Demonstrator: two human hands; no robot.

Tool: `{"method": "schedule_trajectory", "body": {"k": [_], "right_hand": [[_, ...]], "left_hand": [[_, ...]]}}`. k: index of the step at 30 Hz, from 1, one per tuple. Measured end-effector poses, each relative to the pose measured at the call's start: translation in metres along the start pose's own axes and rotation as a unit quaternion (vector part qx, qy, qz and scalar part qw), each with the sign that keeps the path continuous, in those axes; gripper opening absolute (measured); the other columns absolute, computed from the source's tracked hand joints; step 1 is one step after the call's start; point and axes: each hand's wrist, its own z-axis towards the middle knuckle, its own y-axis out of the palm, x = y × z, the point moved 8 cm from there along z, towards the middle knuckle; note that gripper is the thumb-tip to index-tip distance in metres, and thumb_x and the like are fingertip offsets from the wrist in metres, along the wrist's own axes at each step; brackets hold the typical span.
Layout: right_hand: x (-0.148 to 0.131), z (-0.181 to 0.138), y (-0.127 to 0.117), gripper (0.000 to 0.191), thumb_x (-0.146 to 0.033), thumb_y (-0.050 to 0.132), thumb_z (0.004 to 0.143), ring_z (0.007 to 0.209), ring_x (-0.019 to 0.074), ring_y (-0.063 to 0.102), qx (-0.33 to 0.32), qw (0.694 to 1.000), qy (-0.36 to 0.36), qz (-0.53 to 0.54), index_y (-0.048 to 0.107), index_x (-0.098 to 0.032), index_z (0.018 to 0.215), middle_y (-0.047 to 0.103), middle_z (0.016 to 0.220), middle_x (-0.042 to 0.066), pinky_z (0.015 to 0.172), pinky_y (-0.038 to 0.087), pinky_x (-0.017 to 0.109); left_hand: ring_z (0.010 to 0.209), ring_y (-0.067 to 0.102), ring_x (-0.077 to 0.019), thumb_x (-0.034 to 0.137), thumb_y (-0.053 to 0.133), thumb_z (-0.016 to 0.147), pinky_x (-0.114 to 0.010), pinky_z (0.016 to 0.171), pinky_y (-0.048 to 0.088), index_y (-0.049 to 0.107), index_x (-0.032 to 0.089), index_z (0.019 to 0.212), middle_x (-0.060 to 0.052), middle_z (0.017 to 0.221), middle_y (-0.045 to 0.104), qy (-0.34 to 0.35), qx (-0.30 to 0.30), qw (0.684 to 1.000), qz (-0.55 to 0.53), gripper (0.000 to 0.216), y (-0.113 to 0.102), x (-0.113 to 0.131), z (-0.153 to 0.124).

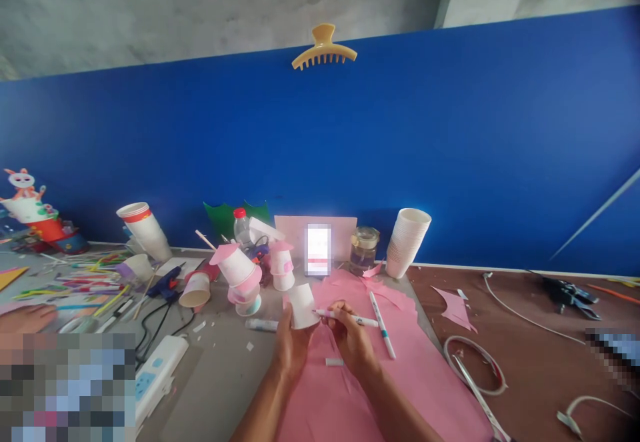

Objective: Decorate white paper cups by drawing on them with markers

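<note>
My left hand (291, 349) is closed around a white paper cup (303, 305), held upside down above the pink paper sheet (425, 375). My right hand (353, 339) pinches a white marker pen (345, 317) whose tip touches the cup's side. A second pen (383, 325) with a teal band lies on the pink sheet just right of my right hand. Small cup figures with pink paper roofs (239, 275) stand on the table behind the cup.
A stack of white cups (407, 242), a glass jar (364, 250), a lit phone (319, 250) and a plastic bottle (241, 225) line the blue partition (450, 135). A glue gun (165, 283), power strip (155, 372), straws and cables lie around. Another person's hand (25, 319) rests at left.
</note>
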Motion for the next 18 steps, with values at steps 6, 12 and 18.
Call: {"method": "schedule_trajectory", "body": {"k": [6, 12, 18], "right_hand": [[-0.0003, 0.0002, 0.0000, 0.019, -0.035, 0.077, 0.068, 0.060, 0.0142, 0.048, 0.008, 1.000, 0.000, -0.005, 0.063, -0.022, 0.063, 0.051, 0.056, -0.004, 0.064, 0.041, 0.026], [0.0006, -0.0001, -0.0007, 0.018, -0.034, 0.076, 0.070, 0.060, 0.0140, 0.049, 0.013, 1.000, 0.005, -0.016, 0.065, -0.022, 0.065, 0.052, 0.056, -0.003, 0.064, 0.041, 0.026], [-0.0017, -0.0024, 0.0014, 0.015, -0.031, 0.074, 0.071, 0.061, 0.0136, 0.049, 0.013, 0.999, 0.014, -0.029, 0.065, -0.021, 0.065, 0.054, 0.058, -0.003, 0.064, 0.041, 0.026]], "left_hand": [[0.074, 0.067, -0.0205, 0.034, 0.066, 0.082, -0.034, 0.069, 0.056, 0.067, 0.015, 0.093, -0.007, 0.086, 0.072, -0.005, -0.002, 1.000, 0.003, 0.021, -0.0016, -0.0032, 0.0026], [0.070, 0.067, -0.0193, 0.032, 0.066, 0.082, -0.033, 0.067, 0.056, 0.068, 0.014, 0.086, -0.007, 0.080, 0.072, -0.009, 0.029, 1.000, 0.007, 0.019, -0.0059, -0.0041, 0.0033], [0.069, 0.066, -0.0182, 0.033, 0.067, 0.081, -0.031, 0.066, 0.055, 0.067, 0.014, 0.085, -0.006, 0.079, 0.071, -0.011, 0.040, 0.999, 0.012, 0.019, -0.0068, -0.0048, 0.0032]]}}
